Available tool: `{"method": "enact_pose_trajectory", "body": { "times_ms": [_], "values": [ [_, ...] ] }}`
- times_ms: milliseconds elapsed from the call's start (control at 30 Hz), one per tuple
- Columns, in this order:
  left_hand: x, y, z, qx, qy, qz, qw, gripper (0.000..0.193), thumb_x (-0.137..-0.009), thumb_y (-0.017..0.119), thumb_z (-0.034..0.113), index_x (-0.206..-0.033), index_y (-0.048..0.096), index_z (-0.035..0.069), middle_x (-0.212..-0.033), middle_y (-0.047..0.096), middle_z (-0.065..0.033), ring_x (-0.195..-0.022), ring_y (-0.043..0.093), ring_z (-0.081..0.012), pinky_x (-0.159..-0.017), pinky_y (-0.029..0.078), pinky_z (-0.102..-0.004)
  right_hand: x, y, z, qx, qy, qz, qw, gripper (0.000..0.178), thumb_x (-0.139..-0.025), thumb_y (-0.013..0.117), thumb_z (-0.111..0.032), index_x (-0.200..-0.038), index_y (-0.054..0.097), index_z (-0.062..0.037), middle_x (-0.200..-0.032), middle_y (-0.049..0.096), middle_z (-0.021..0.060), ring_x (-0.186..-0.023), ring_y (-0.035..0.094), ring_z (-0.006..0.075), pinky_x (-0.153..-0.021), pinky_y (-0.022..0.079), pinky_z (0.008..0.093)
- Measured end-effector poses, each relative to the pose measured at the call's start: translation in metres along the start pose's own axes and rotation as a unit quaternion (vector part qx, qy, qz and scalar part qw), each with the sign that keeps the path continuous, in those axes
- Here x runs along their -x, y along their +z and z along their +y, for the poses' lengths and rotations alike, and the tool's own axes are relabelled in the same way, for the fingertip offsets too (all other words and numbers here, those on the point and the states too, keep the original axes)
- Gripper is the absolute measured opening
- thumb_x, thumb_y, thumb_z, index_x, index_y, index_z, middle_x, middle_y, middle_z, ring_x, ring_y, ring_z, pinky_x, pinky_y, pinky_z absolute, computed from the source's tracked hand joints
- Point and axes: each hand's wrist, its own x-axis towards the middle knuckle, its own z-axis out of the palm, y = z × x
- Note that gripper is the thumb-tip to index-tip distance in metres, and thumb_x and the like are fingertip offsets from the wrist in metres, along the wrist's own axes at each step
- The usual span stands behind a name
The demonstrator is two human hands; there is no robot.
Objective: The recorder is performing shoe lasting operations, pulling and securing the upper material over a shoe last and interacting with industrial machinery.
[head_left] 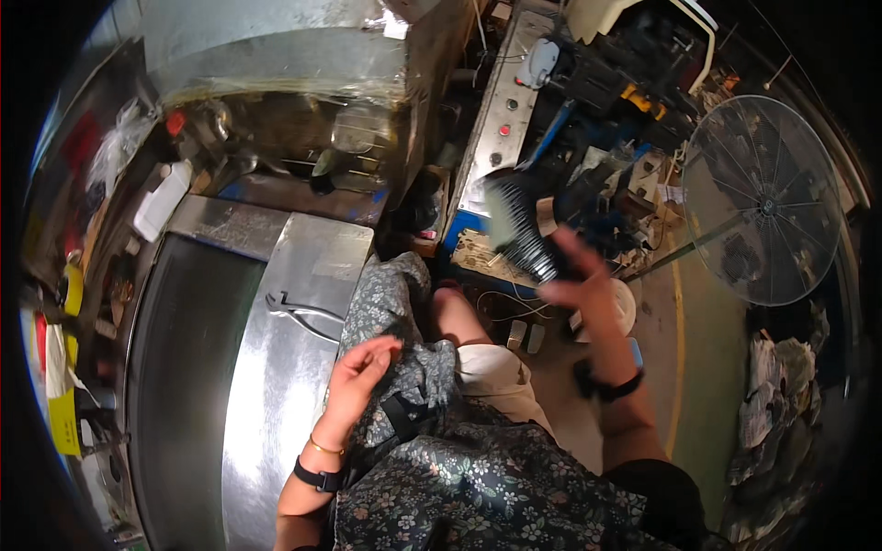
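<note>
the left hand has its fingers lying side by side, loosely stretched, the thumb off from their tips — nothing held. the right hand is blurred, thumb and fingers apart, at the lower end of a dark ribbed thing; i cannot tell whether they are clamped on it. that thing slants down toward the right hand, in front of the blue-edged board. each wrist wears a dark band, and the left also a thin gold bangle.

near the left hand, pliers lie on the shiny metal worktop, their handles pointing toward the floral cloth over the person's lap. left of the worktop runs a dark panel.

beyond the ribbed thing stands a metal strip with buttons, one red. further right — well apart from both hands — is a round fan, above a yellow line on the floor.
</note>
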Motion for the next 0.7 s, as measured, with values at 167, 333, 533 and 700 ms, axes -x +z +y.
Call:
{"method": "enact_pose_trajectory", "body": {
  "times_ms": [167,333,533,700],
  "values": [
    [0.026,-0.034,-0.063,-0.009,-0.065,0.108,0.992,0.020,-0.095,0.054,0.006,-0.112,0.062,-0.002,-0.101,0.067,-0.0063,-0.090,0.060,-0.0120,-0.085,0.047,-0.0251,-0.089,-0.134,-0.030,0.478,-0.145,0.203,0.842,0.074,-0.057,0.081,-0.006,-0.128,0.058,-0.0086,-0.111,0.060,0.0172,-0.100,0.062,0.0346,-0.086,0.049,0.0377],
    [0.024,-0.027,-0.061,0.076,-0.065,0.165,0.981,0.016,-0.094,0.053,0.004,-0.106,0.062,-0.003,-0.097,0.068,-0.0086,-0.083,0.060,-0.0134,-0.081,0.048,-0.0250,-0.149,-0.197,-0.018,0.579,0.000,0.285,0.764,0.079,-0.054,0.079,-0.022,-0.130,0.059,-0.0188,-0.131,0.054,0.0222,-0.109,0.060,0.0361,-0.090,0.048,0.0403],
    [0.024,-0.029,-0.067,0.040,-0.074,0.177,0.981,0.015,-0.095,0.054,0.006,-0.105,0.063,-0.003,-0.096,0.068,-0.0087,-0.082,0.060,-0.0131,-0.080,0.048,-0.0252,-0.168,-0.207,-0.015,0.609,0.052,0.161,0.775,0.078,-0.059,0.078,-0.026,-0.134,0.055,-0.0224,-0.132,0.053,0.0211,-0.109,0.060,0.0340,-0.090,0.049,0.0396],
    [0.024,-0.028,-0.069,0.061,-0.074,0.191,0.977,0.014,-0.095,0.056,0.008,-0.103,0.063,-0.001,-0.095,0.068,-0.0079,-0.081,0.060,-0.0131,-0.079,0.049,-0.0252,-0.165,-0.165,-0.004,0.654,0.131,0.141,0.731,0.087,-0.068,0.077,-0.047,-0.143,0.042,-0.0198,-0.138,0.043,0.0250,-0.116,0.053,0.0404,-0.096,0.044,0.0447]
  ]
}}
